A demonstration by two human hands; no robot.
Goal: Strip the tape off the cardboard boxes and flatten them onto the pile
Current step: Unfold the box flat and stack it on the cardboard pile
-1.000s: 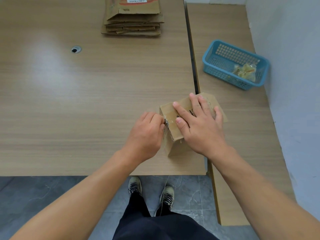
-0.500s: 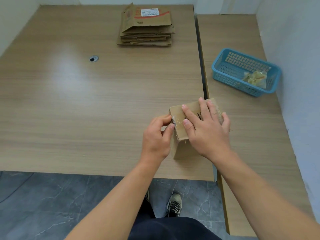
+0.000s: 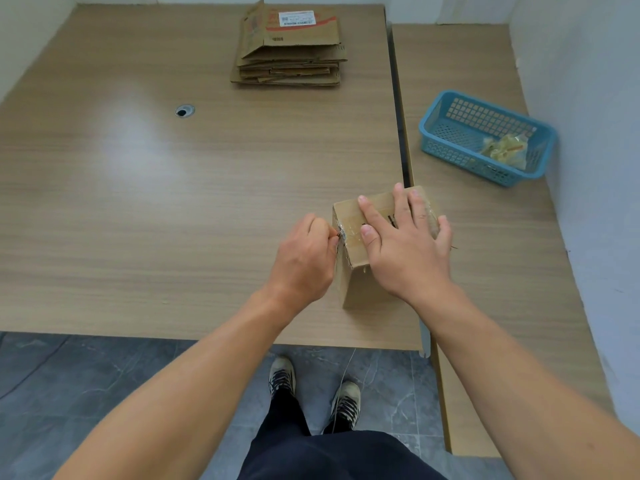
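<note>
**Tape pinched at the box's left top edge**

Nearest the camera are dark trousers (image 3: 332, 452) and a pair of lace-up shoes (image 3: 282, 375) on a grey tiled floor (image 3: 86, 393). Both bare forearms reach forward over the near edge of the large wooden table (image 3: 156, 220).

A small cardboard box (image 3: 362, 289) stands upright near that table's near right corner, close to the seam with a second table (image 3: 491, 258) set alongside. The left hand (image 3: 304, 258) is at the box's left top edge, fingers curled, thumb and forefinger pinching a crumpled end of the clear tape (image 3: 348, 233) that runs across the top. The right hand (image 3: 405, 251) lies flat on the box top, fingers straight and spread, pressing down and grasping nothing.

Farther off, on the second table, sits a blue plastic basket (image 3: 446, 152) with a wad of crumpled tape scraps (image 3: 505, 150) in its right end. On the large table, a round cable hole (image 3: 184, 110) lies well to the left. At the far edge rests the pile of flattened boxes (image 3: 287, 57), the uppermost bearing a white shipping label (image 3: 298, 19).
</note>
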